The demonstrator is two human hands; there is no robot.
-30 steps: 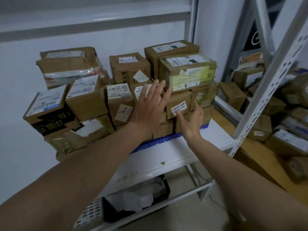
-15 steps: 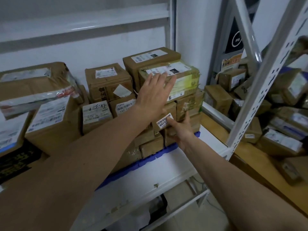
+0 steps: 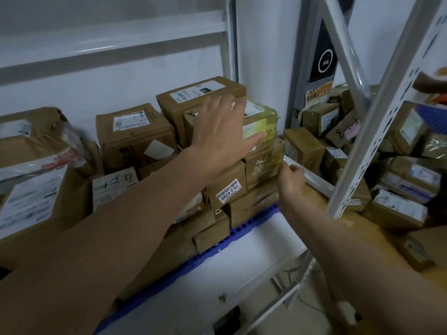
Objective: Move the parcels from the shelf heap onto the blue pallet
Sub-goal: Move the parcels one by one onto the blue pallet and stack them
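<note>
Brown cardboard parcels are stacked on the blue pallet (image 3: 251, 228), whose studded edge shows under the stack. My left hand (image 3: 222, 139) lies flat with straight fingers on the front and top of a yellow-taped parcel (image 3: 263, 122) at the top right of the stack. My right hand (image 3: 290, 177) touches the right side of the parcel (image 3: 262, 165) just beneath it, fingers lightly curled against its edge. A parcel labelled 78-2-4209 (image 3: 227, 189) sits below my left wrist. The shelf heap of parcels (image 3: 396, 165) lies to the right behind the rack post.
A white perforated rack post (image 3: 377, 131) slants between the pallet stack and the heap. A wooden shelf board (image 3: 358, 228) carries the heap. A white ledge (image 3: 217, 274) runs in front of the pallet. Another person's hand (image 3: 428, 83) shows at the far right edge.
My left hand slid up and right onto the yellow-taped parcel. My right hand moved right, from the front of the stack to its right side. The view shifted closer and rightward.
</note>
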